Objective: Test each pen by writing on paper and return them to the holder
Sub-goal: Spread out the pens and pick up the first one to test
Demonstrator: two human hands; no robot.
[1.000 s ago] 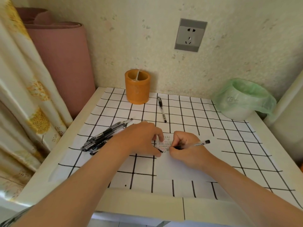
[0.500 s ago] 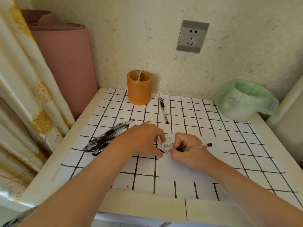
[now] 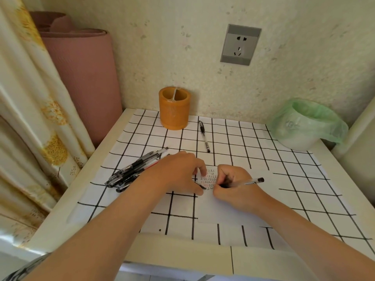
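Head view. One cream surface point(image 3: 178, 257) carries a white sheet with black grid lines point(image 3: 261, 138).

One paper point(image 3: 225, 209) lies on the grid sheet at front centre. Rows of small written marks fill its upper left corner.

The right hand point(image 3: 235, 189) rests on the paper. Its fingers are curled round one clear pen point(image 3: 244, 182), with the tip down at the written marks and the dark end pointing right.

The left hand point(image 3: 178, 173) lies just left of the right hand, with bent fingertips on the upper left edge of the paper. One small dark object point(image 3: 201, 186) shows at the thumb. Whether the hand pinches it cannot be told.

One bundle of pens point(image 3: 136, 169) lies on the grid sheet beside the left wrist, which covers part of it. The exact number cannot be counted.

One single pen point(image 3: 204, 136) lies apart, between the hands and the holder.

One orange holder point(image 3: 175, 110) stands upright at the back of the surface against the wall. One clear pen point(image 3: 175, 94) leans inside it.

One white bin with a green bag point(image 3: 304, 128) stands at the back right corner.

One wall socket point(image 3: 240, 44) sits above the surface.

One pink rolled mat point(image 3: 81, 78) and one curtain point(image 3: 24, 102) stand to the left.
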